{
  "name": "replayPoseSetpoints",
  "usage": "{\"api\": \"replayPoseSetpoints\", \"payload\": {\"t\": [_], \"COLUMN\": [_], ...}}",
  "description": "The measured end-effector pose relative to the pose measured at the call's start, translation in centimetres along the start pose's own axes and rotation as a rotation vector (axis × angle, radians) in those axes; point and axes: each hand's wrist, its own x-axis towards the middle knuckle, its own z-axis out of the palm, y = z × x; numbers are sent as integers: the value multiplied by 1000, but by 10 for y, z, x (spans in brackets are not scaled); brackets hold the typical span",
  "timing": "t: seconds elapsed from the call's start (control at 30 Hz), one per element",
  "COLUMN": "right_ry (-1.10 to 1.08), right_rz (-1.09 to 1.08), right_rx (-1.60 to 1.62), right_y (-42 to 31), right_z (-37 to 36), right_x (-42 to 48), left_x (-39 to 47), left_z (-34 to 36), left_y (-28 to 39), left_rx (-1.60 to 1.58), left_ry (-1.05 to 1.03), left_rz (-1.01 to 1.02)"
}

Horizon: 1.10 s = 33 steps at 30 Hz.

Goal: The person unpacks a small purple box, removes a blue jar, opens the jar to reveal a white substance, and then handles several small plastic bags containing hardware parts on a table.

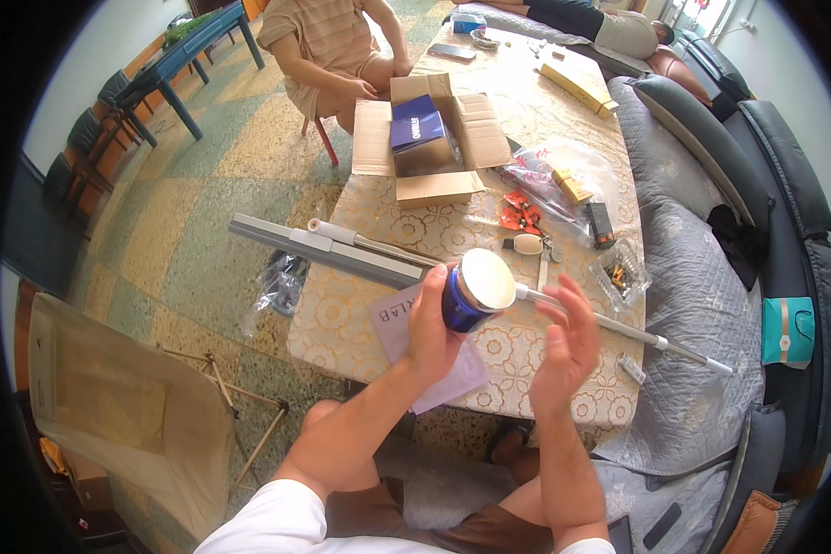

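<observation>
My left hand grips a blue jar above the near part of the table; its round, cream-coloured top is tilted towards me. To its right my right hand is raised with the fingers apart, slightly blurred and holding nothing. Beneath the left hand lies a pale lilac printed sheet or pouch, bearing writing. A grey flat mop head sticks out past the table's left edge. Its metal pole passes behind my hands and reaches over the right edge.
An opened cardboard box holds a dark blue box. Right of it lie a plastic bag, a wristwatch and a glass ashtray with cigarette butts. A seated person is beyond the table; a sofa flanks it.
</observation>
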Motion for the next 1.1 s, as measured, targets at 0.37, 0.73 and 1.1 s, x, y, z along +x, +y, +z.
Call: {"api": "replayPoseSetpoints", "payload": {"t": [0.37, 0.73, 1.1], "right_ry": [-96, -215, -192], "right_rz": [-27, -241, -154], "right_rx": [-31, -215, -198], "right_y": [-4, -9, -13], "right_z": [0, 12, 19], "right_x": [6, 5, 1], "left_x": [-9, -20, -21], "left_z": [-1, 3, -3], "left_y": [-3, -13, -8], "left_rx": [99, 110, 202], "left_ry": [-32, -72, -123], "left_rz": [-152, -359, -220]}}
